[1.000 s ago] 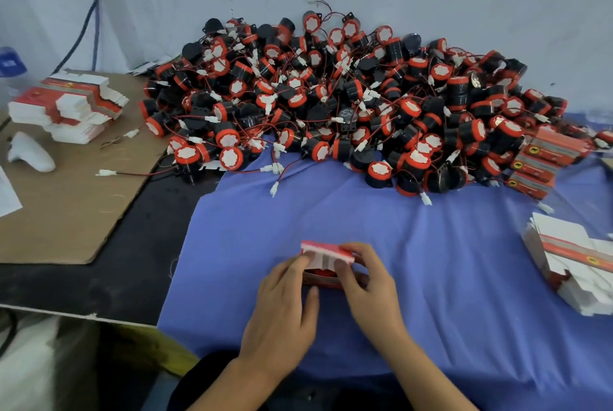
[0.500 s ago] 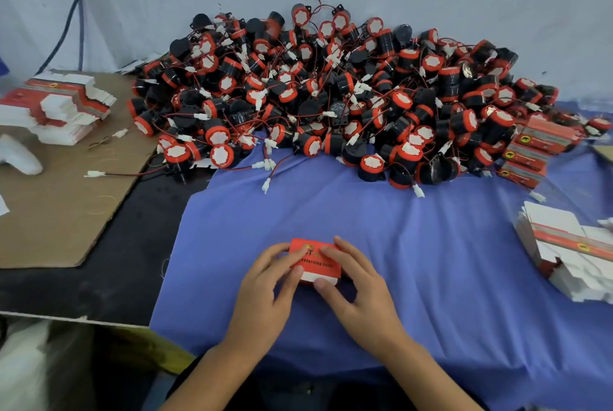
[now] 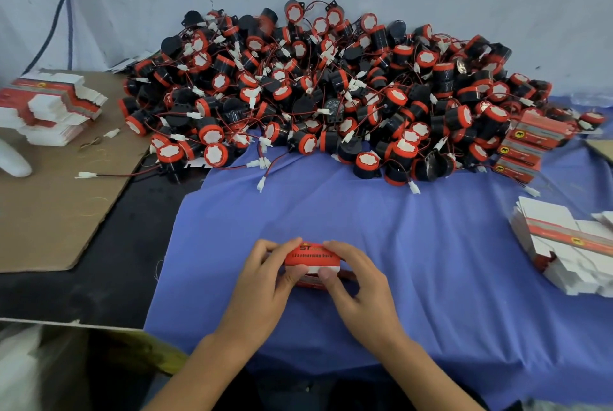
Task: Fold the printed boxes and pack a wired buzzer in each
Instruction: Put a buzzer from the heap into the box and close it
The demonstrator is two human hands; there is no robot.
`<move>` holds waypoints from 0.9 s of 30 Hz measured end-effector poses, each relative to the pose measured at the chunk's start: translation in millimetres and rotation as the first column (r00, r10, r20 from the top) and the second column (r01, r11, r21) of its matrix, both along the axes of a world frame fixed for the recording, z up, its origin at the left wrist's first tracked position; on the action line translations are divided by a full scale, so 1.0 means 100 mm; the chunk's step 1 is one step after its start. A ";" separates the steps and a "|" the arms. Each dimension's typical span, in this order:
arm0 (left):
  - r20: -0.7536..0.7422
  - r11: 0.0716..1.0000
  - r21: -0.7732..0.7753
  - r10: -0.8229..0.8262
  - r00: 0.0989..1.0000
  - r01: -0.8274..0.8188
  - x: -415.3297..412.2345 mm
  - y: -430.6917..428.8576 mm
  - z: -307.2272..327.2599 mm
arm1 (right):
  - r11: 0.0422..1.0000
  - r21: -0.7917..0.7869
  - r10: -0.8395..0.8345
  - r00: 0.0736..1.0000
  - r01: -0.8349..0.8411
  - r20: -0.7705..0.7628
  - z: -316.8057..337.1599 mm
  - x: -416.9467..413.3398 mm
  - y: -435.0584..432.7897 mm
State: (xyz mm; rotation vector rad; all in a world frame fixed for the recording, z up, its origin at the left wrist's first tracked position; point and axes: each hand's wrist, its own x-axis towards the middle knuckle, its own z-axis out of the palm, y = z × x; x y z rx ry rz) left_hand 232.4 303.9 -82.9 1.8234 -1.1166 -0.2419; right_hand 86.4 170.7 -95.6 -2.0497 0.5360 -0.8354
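- We grip the small red printed cardboard box (image 3: 311,256) with our left hand (image 3: 262,288) and right hand (image 3: 361,291), thumbs pressing its near face.
- It is at near centre, over the purple cloth (image 3: 431,245) on the bench (image 3: 99,281).
- Beyond lies the heap of black-and-red wired buzzers (image 3: 331,95); to the right, a stack of flat white-and-red box blanks (image 3: 570,254).

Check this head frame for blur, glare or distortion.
Head view: even, soft light, no glare or hard shadows; wide-angle stretch smears the edges, such as the flat box stack at right; the centre is sharper, though small print on the printed box held by the left hand and right hand is unreadable.
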 end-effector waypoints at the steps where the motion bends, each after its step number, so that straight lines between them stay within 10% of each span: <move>1: 0.017 1.000 0.000 0.005 1.000 -0.005 0.00 0.01 0.00 | 1.000 0.019 -0.004 1.000 0.003 0.010 0.00 0.00 0.00; 27: 0.602 0.988 0.154 -0.077 0.794 -0.022 0.08 0.09 0.14 | 0.998 -0.064 0.004 0.991 -0.013 -0.137 0.08 -0.03 0.09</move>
